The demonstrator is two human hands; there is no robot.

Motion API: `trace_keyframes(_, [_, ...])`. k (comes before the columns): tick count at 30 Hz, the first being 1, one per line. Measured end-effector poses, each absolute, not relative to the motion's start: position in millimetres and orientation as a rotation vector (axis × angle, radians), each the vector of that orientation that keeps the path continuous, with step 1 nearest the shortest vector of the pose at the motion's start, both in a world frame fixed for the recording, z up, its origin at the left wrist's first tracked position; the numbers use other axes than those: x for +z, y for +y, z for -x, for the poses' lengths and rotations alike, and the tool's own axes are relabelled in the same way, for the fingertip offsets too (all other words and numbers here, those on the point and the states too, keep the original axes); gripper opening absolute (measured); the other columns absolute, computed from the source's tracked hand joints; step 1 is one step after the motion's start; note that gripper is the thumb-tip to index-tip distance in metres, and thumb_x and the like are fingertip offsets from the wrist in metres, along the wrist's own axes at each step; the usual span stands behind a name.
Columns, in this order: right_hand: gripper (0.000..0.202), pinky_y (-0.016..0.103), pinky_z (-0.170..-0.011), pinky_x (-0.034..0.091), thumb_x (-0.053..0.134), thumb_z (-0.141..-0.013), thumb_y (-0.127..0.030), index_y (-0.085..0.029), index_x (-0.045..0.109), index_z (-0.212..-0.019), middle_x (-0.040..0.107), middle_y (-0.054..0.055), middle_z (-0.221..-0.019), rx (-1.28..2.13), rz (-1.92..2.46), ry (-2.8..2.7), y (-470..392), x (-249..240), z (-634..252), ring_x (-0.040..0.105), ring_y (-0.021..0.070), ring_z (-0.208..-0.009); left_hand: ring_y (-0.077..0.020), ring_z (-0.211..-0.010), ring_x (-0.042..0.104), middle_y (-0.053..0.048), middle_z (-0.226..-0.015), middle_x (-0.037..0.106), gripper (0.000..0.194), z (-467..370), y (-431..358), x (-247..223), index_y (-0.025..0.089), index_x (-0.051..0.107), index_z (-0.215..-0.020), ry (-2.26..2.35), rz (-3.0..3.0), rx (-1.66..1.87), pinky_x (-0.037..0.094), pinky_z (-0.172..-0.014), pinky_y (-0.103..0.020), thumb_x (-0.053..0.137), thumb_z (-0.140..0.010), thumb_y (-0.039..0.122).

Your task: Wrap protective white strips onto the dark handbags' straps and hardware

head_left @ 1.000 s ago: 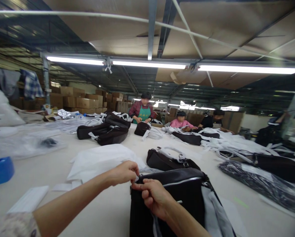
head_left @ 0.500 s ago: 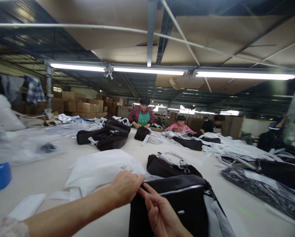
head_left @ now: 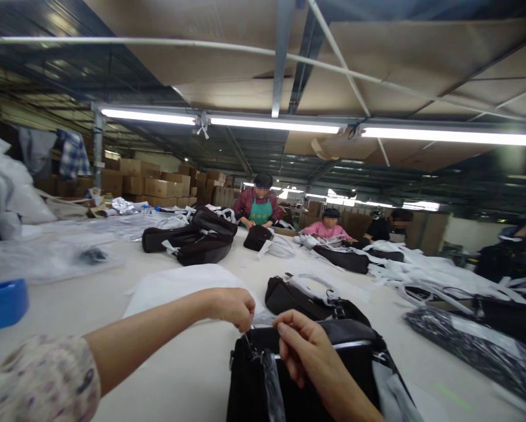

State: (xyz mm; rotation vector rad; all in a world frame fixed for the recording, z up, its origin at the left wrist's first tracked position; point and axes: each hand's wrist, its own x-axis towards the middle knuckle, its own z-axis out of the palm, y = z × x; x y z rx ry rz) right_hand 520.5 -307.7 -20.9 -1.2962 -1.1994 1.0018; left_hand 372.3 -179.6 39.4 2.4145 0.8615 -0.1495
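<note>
A large black bag (head_left: 346, 381) with a silver zipper line stands close in front of me, grey wrapping on its right-side strap. At its top left corner, my left hand (head_left: 234, 308) is closed in a pinch by a metal fitting; what it pinches is too small to make out. My right hand (head_left: 302, 346) hovers over the bag's upper front, its fingers curled and partly apart, holding nothing visible. A plastic-wrapped strap (head_left: 272, 387) hangs down the bag's left part. Just behind lies a smaller dark bag (head_left: 289, 299) with a white-wrapped handle.
White sheeting (head_left: 179, 287) lies behind my left forearm. A blue holder (head_left: 3, 305) is at far left. Dark bags (head_left: 205, 246) lie farther back. A plastic-wrapped bundle (head_left: 469, 340) is at right. Across the table, a person in a green apron (head_left: 260, 211) handles a small bag.
My hands have moved apart; the right fingers have lifted and curled. The metal fitting and wrapped strap at the bag's left now show. The view has shifted slightly.
</note>
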Motion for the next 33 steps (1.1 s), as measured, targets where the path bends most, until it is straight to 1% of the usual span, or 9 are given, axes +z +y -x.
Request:
trace_keyframes(6, [0.014,0.026,-0.053,0.036,0.054,-0.077,-0.031,-0.019,0.061,-0.078,0.052,-0.003,-0.059,0.553,1.420,-1.611,-272.2,-23.0,-531.5,0.046,0.0130,-0.054,-0.0219,-0.067,0.060,0.003,-0.062,0.057,0.015,-372.4,-191.0,51.7,0.022,0.056,-0.066,0.772,-2.767,-0.191,0.045,-0.060,-0.031,0.062,-0.056,0.011])
trace_keyframes(10, [0.010,0.030,-0.077,0.041,0.052,-0.079,-0.025,-0.020,0.060,-0.079,0.061,0.001,-0.079,0.592,1.330,-1.616,-246.8,-23.0,-533.3,0.056,0.0191,-0.080,-0.0327,-0.080,0.068,-0.008,-0.079,0.070,0.024,-372.7,-212.3,46.4,0.019,0.064,-0.084,0.716,-3.137,-0.148,0.050,-0.070,-0.040,0.067,-0.063,0.007])
trace_keyframes(12, [0.014,0.030,-0.082,0.042,0.052,-0.081,-0.028,-0.019,0.061,-0.086,0.064,0.001,-0.083,0.746,1.288,-1.616,-236.2,-18.6,-533.9,0.058,0.0194,-0.085,-0.0313,-0.074,0.069,-0.012,-0.082,0.072,0.019,-372.3,-222.3,35.2,0.015,0.064,-0.095,0.608,-3.404,-0.074,0.051,-0.062,-0.038,0.062,-0.077,0.009])
trace_keyframes(15, [0.027,0.029,-0.073,0.044,0.054,-0.086,-0.040,-0.016,0.064,-0.094,0.066,0.002,-0.077,0.989,1.275,-1.665,-226.5,-13.6,-534.5,0.060,0.0185,-0.076,-0.0262,-0.064,0.068,-0.009,-0.079,0.072,0.018,-365.8,-229.8,12.1,0.016,0.062,-0.092,0.390,-3.696,0.171,0.047,-0.052,-0.035,0.046,-0.091,0.009])
trace_keyframes(18, [0.053,0.032,-0.073,0.045,0.052,-0.086,-0.061,-0.014,0.065,-0.106,0.070,0.005,-0.080,1.235,1.258,-1.652,-222.6,-14.8,-536.3,0.064,0.0211,-0.078,-0.0223,-0.054,0.062,-0.004,-0.069,0.067,0.018,-351.3,-228.1,-9.6,0.018,0.061,-0.084,0.223,-3.792,0.502,0.040,-0.044,-0.034,0.046,-0.090,0.010])
trace_keyframes(22, [0.080,0.034,-0.078,0.043,0.051,-0.074,-0.081,-0.013,0.057,-0.117,0.072,0.007,-0.082,1.622,1.116,-1.444,-221.9,-17.0,-539.5,0.067,0.0226,-0.083,-0.0177,-0.049,0.056,-0.002,-0.064,0.062,0.026,-333.7,-223.8,-25.4,0.019,0.058,-0.078,0.078,-3.766,0.909,0.034,-0.042,-0.034,0.039,-0.091,0.007])
trace_keyframes(24, [0.075,0.033,-0.076,0.043,0.061,-0.069,-0.076,-0.014,0.057,-0.112,0.073,0.007,-0.081,1.668,1.088,-1.399,-224.0,-14.1,-539.7,0.067,0.0222,-0.083,-0.0166,-0.049,0.055,-0.001,-0.064,0.062,0.032,-330.7,-223.8,-27.4,0.020,0.058,-0.078,0.064,-3.750,1.011,0.034,-0.043,-0.034,0.033,-0.093,0.006])
trace_keyframes(27, [0.056,0.030,-0.074,0.043,0.073,-0.065,-0.055,-0.015,0.060,-0.102,0.074,0.006,-0.083,1.565,1.131,-1.406,-228.7,-7.0,-536.7,0.068,0.0205,-0.082,-0.0164,-0.046,0.052,-0.002,-0.061,0.060,0.040,-332.2,-225.0,-25.6,0.019,0.057,-0.075,0.037,-3.726,1.094,0.032,-0.043,-0.034,0.025,-0.095,0.007])
trace_keyframes(33, [0.039,0.027,-0.068,0.043,0.072,-0.054,-0.024,-0.014,0.063,-0.091,0.074,0.003,-0.072,1.365,1.248,-1.322,-227.7,-6.1,-520.4,0.067,0.0149,-0.066,-0.0161,-0.049,0.052,-0.002,-0.062,0.060,0.045,-337.5,-225.2,-21.3,0.018,0.058,-0.078,0.043,-3.700,1.133,0.035,-0.047,-0.033,0.019,-0.098,0.008])
